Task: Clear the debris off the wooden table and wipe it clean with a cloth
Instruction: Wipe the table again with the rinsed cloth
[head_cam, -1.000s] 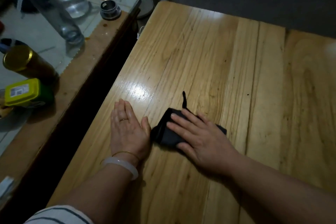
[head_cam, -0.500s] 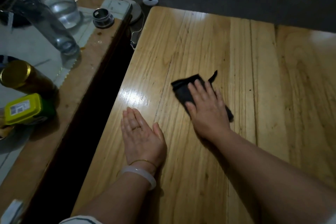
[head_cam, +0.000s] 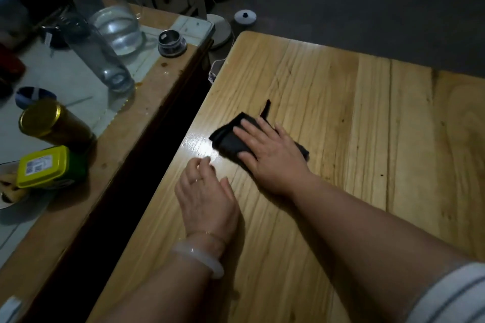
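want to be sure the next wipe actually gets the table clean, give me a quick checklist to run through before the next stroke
1. Right hand pressed flat on the black cloth: ok.
2. Cloth lying fully on the wooden table, inside its left edge: ok.
3. Left hand off the cloth, fingertips resting on the table just beside it: ok, but it is close to the cloth.
4. Surface to the right of the cloth clean: cannot tell. A small dark speck may be debris or a mark in the wood.
5. Cloth clean enough to keep wiping: cannot tell, since it is black and the light is dim.
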Demonstrator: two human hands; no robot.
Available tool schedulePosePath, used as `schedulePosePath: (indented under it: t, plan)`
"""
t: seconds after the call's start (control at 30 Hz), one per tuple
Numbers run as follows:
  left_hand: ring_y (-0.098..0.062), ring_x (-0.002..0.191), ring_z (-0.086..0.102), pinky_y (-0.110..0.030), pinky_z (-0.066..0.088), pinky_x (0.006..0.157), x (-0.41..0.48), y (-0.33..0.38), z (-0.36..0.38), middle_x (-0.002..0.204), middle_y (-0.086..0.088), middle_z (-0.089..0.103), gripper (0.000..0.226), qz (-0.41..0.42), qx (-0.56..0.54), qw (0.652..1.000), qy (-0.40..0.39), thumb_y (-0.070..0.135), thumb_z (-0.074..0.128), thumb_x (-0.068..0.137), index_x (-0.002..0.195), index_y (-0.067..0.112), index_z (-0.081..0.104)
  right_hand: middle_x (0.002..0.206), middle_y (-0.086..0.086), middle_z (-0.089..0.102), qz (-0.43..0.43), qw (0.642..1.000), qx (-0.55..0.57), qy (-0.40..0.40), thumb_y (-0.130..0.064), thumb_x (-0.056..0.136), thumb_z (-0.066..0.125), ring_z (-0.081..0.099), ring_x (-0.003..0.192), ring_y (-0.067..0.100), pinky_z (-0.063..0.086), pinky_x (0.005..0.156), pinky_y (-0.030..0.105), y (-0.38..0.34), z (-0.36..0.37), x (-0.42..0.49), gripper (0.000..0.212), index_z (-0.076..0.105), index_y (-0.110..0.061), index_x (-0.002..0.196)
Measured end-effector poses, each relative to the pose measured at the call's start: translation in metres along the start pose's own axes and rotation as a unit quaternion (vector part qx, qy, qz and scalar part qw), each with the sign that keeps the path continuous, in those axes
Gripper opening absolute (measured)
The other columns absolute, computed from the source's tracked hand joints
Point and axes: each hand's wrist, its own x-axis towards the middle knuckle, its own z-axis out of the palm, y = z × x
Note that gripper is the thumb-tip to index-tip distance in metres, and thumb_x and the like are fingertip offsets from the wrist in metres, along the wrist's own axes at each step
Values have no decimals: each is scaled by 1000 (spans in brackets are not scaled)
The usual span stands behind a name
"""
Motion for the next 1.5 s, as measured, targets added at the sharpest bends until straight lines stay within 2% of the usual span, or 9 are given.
schedulePosePath:
  t: [0.13,0.4,0.6,0.8,0.97,1.1,1.27,1.33,1.5]
  plan:
    - [-26,110,42,-36,31,94,45,30,12,118,-7,46,24,21,-2,999,-32,26,51,92,114,15,50,164,-12,-5,55,998,-3,7,-50,104,19,-10,151,12,-7,122,42,34,-15,33,58,3,-35,157]
    - [-22,94,42,-34,33,85,74,46,41,104,-4,46,15,60,56,996,-43,28,40,94,99,15,47,165,-6,-7,231,971,26,54,-47,105,16,-11,151,15,-6,122,43,97,-28,21,58,1,-29,158]
    - [-24,75,46,-39,40,67,72,43,56,84,-4,49,14,82,75,993,45,26,39,85,82,16,49,164,-12,-9,109,993,21,43,-46,105,20,-15,150,12,-10,121,40,55,-19,25,56,1,-34,156]
    - [-24,74,48,-37,41,65,72,41,58,83,-6,49,16,95,93,988,83,26,39,81,84,14,49,164,-14,1,-40,999,24,-1,-49,104,26,-9,151,11,-6,121,41,25,-21,96,55,10,-39,155]
    - [-22,73,46,-38,41,65,75,43,59,82,-4,48,14,93,111,986,79,28,42,83,82,16,50,164,-14,4,-68,998,9,-10,-51,103,26,-4,151,12,-4,122,42,32,-26,125,55,12,-38,155]
    - [-20,72,42,-36,39,65,73,42,59,80,-1,45,9,93,99,988,73,25,48,83,80,17,50,165,-11,3,59,998,11,27,-50,104,23,-3,152,15,-3,121,43,54,-34,142,56,10,-35,157]
    - [-19,71,42,-35,40,65,74,43,59,80,0,46,13,101,111,986,73,27,44,84,82,17,52,166,-6,-2,241,968,28,62,-48,104,18,-6,152,19,-3,122,47,91,-39,132,58,4,-30,158]
    - [-19,71,43,-35,41,64,72,42,58,80,-1,46,13,100,113,986,73,27,46,84,82,17,53,165,-7,-2,208,976,30,55,-47,105,20,-8,152,18,-6,122,46,89,-37,121,57,5,-32,157]
    - [-22,73,45,-38,41,65,73,43,58,80,-2,47,13,95,110,987,74,26,44,84,81,16,53,164,-16,4,-5,999,45,1,-47,104,32,-6,151,11,-7,119,36,57,-38,109,54,15,-42,154]
